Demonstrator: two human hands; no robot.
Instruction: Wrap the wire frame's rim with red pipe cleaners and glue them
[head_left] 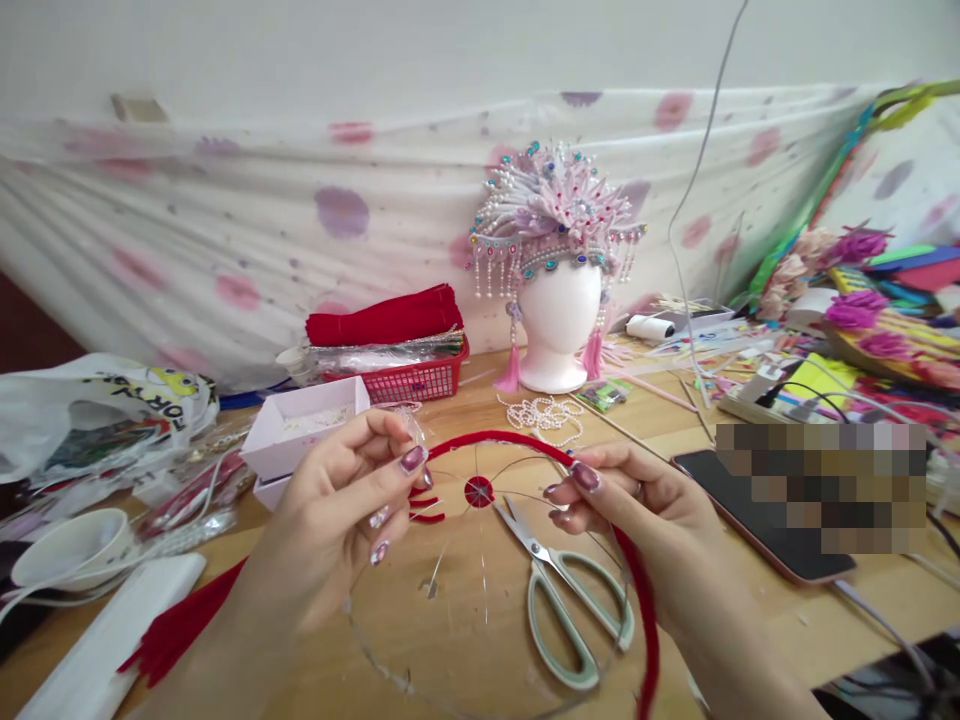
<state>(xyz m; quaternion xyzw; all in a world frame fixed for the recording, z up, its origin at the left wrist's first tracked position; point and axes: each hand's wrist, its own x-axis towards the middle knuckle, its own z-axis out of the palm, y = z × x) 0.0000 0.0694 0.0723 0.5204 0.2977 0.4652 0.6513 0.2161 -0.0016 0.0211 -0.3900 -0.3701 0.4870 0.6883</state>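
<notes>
My left hand pinches the left end of a red fuzzy-wrapped wire hoop, thumb and fingers closed near short red pieces. My right hand grips the same hoop on its right side, where the red wrapping runs down past my wrist. Thin bare wire spokes meet at a small red hub in the middle of the hoop. Pale green scissors lie on the wooden table under the hoop, blades pointing toward the hub.
A white mannequin head wears a pink beaded headdress behind the hoop. A red basket with red felt, a pink box, pearl strings, a phone, white tape and colourful craft supplies crowd the table.
</notes>
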